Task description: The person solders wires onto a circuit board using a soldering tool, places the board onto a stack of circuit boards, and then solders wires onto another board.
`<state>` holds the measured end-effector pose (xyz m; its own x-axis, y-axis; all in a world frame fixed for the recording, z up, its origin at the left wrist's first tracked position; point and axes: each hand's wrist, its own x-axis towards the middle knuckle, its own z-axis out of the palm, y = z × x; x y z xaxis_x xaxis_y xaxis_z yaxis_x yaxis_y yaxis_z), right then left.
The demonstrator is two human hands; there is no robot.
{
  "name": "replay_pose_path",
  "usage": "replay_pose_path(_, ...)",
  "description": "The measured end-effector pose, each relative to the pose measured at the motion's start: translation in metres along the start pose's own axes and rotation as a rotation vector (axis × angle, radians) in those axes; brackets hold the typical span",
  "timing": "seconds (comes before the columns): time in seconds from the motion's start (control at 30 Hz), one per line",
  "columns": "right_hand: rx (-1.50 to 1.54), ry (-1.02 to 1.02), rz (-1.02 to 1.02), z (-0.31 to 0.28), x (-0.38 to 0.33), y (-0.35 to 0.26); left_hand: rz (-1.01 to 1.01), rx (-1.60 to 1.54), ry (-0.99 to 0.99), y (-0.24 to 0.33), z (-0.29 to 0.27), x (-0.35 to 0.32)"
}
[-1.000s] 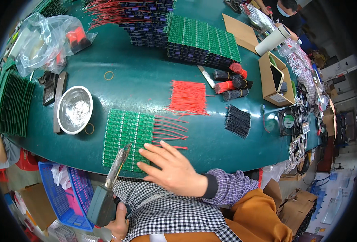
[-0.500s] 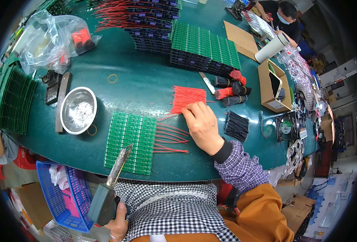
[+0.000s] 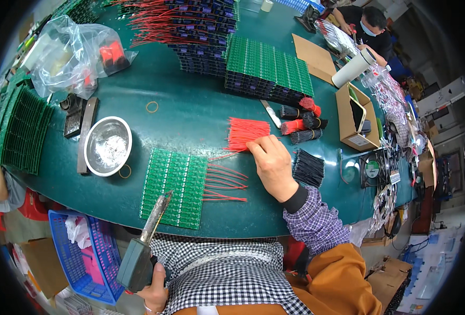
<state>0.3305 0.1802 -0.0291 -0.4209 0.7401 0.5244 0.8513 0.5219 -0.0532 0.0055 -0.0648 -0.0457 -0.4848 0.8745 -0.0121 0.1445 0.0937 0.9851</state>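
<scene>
My left hand is closed round the grip of a dark green soldering gun. Its long metal tip slants up over the lower part of a green circuit board panel lying flat on the table. Several red wires stick out from the panel's right edge. With thumb and forefinger pinched, my right hand holds a red wire at the lower right corner of a red wire bundle. That wire runs left toward the panel's upper right edge; whether its end touches is too small to tell.
Black wires lie right of my right hand, tied red and black bundles beyond. Stacked circuit boards stand at the back. Left are a white bowl, a metal bar and a plastic bag. A co-worker sits far right.
My right hand has shifted slightly right along the lower edge of the red bundle, fingers still pinched. The whole view has shifted a little. The soldering gun stays over the panel.
</scene>
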Motion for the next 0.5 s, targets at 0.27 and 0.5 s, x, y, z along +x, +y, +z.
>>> replay_pose_path(0.27,0.091,-0.001,0.076,-0.016,0.008,0.004,-0.089,-0.053,0.017,0.012,0.005,-0.001)
replay_pose_path(0.5,-0.092,-0.199,-0.127,-0.055,0.033,-0.006,0.084,0.04,-0.016,-0.013,-0.003,-0.001)
